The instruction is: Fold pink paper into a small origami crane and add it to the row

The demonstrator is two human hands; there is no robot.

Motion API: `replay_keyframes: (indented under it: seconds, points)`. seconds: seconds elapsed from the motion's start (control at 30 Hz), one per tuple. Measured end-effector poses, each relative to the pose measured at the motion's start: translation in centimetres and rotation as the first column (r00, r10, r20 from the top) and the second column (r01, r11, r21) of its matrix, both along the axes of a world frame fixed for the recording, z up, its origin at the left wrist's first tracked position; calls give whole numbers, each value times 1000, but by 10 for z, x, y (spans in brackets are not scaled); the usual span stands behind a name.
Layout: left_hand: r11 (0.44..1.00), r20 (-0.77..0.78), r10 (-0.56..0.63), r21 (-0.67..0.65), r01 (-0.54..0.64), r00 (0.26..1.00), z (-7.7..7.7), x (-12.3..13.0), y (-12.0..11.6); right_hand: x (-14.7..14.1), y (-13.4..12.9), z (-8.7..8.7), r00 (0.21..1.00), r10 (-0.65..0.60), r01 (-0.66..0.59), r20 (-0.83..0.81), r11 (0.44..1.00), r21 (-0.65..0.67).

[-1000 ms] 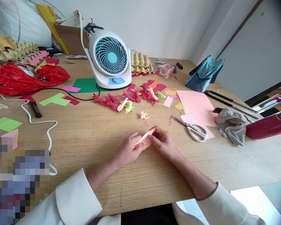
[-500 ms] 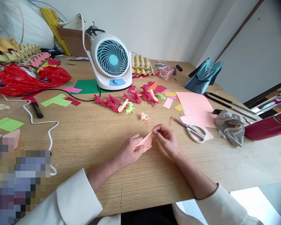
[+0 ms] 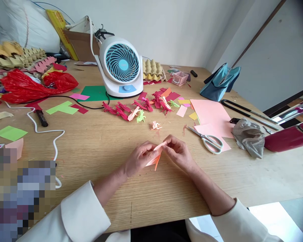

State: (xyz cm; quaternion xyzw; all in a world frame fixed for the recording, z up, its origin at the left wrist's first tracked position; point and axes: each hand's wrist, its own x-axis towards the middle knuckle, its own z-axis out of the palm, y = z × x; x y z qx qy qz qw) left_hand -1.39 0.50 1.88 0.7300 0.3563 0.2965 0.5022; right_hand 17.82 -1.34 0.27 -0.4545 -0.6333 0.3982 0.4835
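Note:
Between my two hands is a partly folded piece of light pink paper (image 3: 152,162), held just above the wooden table. My left hand (image 3: 140,157) pinches it from the left, thumb on the near side. The fingertips of my right hand (image 3: 178,152) grip its upper right edge. One narrow flap shows orange and points down toward me. Parts of the paper are hidden behind my fingers. Beyond my hands lies a small pale folded paper figure (image 3: 155,125). Farther back is a row of folded figures (image 3: 121,110) in crimson, pale pink and green.
White-handled scissors (image 3: 207,140) rest on pink sheets (image 3: 212,116) at the right, near a grey cloth (image 3: 249,137) and a crimson bottle (image 3: 289,137). A white fan (image 3: 123,65) stands at the back. Left lie a red plastic bag (image 3: 27,87), a marker (image 3: 41,118) and a white cable (image 3: 57,144).
The paper has been turned and tilted between my hands, so its orange flap now shows. My right fingers have moved closer to the left hand. The view has shifted slightly.

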Motion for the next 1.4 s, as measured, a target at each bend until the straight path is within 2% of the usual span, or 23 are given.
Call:
replay_keyframes:
  seconds: [0.1, 0.2, 0.53, 0.9, 1.17, 1.4]
  points:
    - [990, 111, -7, -136, 22, 994, 2, -2, 0, -2, -3, 6, 998, 23, -26, 55, 998, 56]
    - [973, 136, 38, -231, -5, 990, 0, 0, -2, -5, -6, 8, 994, 39, -50, 103, 994, 100]
    - [952, 195, -21, -295, 79, 981, -3, 2, -1, -5, -8, 9, 991, 54, -66, 118, 993, 98]
    - [974, 130, -37, -217, 65, 991, -3, 2, -2, -7, -11, 11, 991, 24, -46, 128, 985, 169]
    - [967, 140, -104, -218, 133, 985, -1, 0, -1, -7, -11, 15, 991, -31, 3, 130, 978, 207]
    - [968, 120, -75, -229, 101, 990, 1, -1, -2, -7, -11, 14, 984, -60, 11, 169, 961, 277]
